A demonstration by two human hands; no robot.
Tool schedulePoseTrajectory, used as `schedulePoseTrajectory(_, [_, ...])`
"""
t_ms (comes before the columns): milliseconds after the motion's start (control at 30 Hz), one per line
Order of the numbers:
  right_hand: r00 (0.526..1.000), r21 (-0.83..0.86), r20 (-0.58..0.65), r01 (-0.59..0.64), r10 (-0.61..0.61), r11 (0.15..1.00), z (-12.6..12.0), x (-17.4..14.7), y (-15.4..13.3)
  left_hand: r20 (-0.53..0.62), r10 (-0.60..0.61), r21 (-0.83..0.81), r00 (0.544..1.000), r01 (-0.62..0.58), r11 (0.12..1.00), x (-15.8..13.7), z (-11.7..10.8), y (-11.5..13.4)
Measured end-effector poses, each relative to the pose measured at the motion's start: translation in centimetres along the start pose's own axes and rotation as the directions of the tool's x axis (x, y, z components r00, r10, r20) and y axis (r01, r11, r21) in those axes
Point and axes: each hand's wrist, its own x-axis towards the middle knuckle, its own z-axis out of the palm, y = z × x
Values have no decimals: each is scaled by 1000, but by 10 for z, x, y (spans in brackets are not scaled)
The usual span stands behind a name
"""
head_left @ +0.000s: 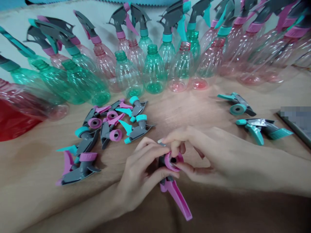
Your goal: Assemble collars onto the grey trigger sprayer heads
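Near the table's front edge, both my hands hold one grey and pink trigger sprayer head [178,199], its pink trigger pointing down toward me. My left hand [143,171] wraps the grey body from the left. At the pink collar, the thumb and fingers of my right hand [201,155] grip the ring, whose dark central hole faces up. Part of the grey body is hidden behind my fingers. Just beyond my left hand lies a loose group of several sprayer heads [88,140] with pink or turquoise collars and triggers.
Clear green and pink bottles [155,72] stand in rows at the back, several topped with sprayer heads. Two turquoise and grey sprayer heads [263,127] lie at the right, beside a dark flat-edged object [297,131]. A red item [17,119] sits at far left.
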Motion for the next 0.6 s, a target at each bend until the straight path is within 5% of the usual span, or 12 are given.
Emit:
schedulePoseTrajectory(167, [997,-35,-58,41,-43,999,4,1,-1,9,-13,17,1000,12,1000,-1,-1,0])
schedulePoseTrajectory(433, [999,-81,32,-3,6,997,-5,0,-5,16,21,-29,1000,-21,999,0,1,0])
schedulePoseTrajectory(600, [985,-94,-164,29,-45,995,15,1,0,-12,-4,-60,1000,3,998,-2,0,-2])
